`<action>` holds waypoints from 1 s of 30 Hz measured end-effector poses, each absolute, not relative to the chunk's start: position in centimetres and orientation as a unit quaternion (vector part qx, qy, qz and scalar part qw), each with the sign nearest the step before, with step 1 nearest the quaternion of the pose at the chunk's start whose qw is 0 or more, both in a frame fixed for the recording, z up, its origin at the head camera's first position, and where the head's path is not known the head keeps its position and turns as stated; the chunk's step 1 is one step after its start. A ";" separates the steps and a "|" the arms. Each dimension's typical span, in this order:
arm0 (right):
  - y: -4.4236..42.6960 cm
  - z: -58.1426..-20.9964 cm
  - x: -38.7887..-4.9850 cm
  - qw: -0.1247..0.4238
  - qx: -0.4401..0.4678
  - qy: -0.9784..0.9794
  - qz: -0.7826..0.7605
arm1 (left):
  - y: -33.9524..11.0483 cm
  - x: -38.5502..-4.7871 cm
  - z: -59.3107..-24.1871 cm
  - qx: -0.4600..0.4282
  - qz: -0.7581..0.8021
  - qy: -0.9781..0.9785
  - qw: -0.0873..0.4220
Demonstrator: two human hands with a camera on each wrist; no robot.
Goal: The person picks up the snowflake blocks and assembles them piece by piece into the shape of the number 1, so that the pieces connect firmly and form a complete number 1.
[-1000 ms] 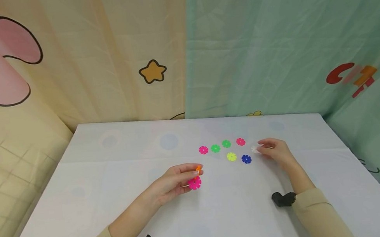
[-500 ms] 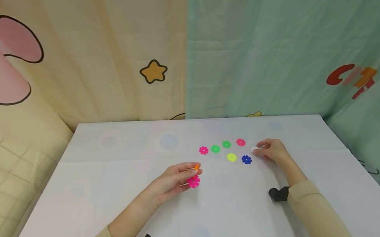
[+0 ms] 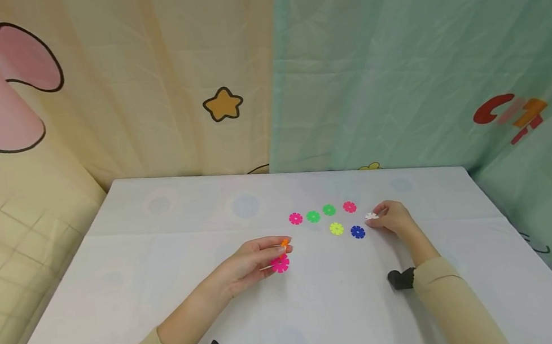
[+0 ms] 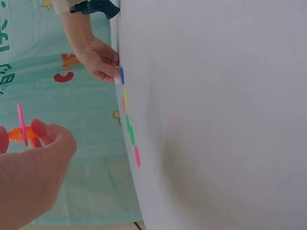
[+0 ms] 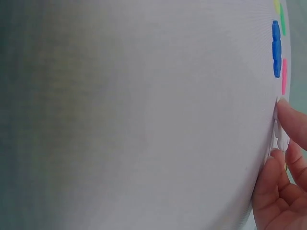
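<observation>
My left hand [image 3: 248, 267] pinches an orange snowflake disc [image 3: 285, 243] above the table. A bright pink snowflake disc [image 3: 280, 264] is joined to it crosswise, as the left wrist view shows with the pink disc [image 4: 22, 125] standing across the orange disc [image 4: 15, 134]. At the right, my right hand [image 3: 397, 219] pinches a white snowflake disc [image 3: 371, 215] between thumb and fingers, close to the tabletop. In the right wrist view this white disc [image 5: 282, 141] is partly hidden by the fingers. Just left of that hand lies a blue snowflake disc [image 3: 358, 232].
More snowflake discs lie flat on the white table [image 3: 292, 317]: a yellow disc [image 3: 336, 228], a green disc [image 3: 329, 209], another green disc [image 3: 313, 216], a rose disc [image 3: 349, 207] and a pink disc [image 3: 295, 218]. Printed curtains [image 3: 166, 65] hang behind the table.
My right hand has moved slightly left over the white disc, and more of that disc now shows, tilted between the fingertips. My left hand has barely shifted with its joined discs.
</observation>
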State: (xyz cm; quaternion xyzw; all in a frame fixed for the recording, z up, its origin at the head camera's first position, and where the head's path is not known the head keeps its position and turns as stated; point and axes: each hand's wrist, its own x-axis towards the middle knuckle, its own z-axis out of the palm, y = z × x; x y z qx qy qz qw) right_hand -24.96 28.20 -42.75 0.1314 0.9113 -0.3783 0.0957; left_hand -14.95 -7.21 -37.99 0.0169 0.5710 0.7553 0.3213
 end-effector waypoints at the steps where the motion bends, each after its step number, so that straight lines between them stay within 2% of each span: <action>1: 28.1 -42.7 -24.9 0.097 0.132 0.910 -0.381 | -7.2 -14.9 -38.0 0.017 0.755 0.573 0.320; 15: 28.2 -42.3 -25.1 0.117 0.165 0.880 -0.429 | -7.2 -14.8 -37.8 0.018 0.762 0.554 0.335; 30: 26.3 -41.0 -24.5 0.160 0.092 0.860 -0.477 | -7.2 -14.5 -37.5 0.017 0.760 0.556 0.335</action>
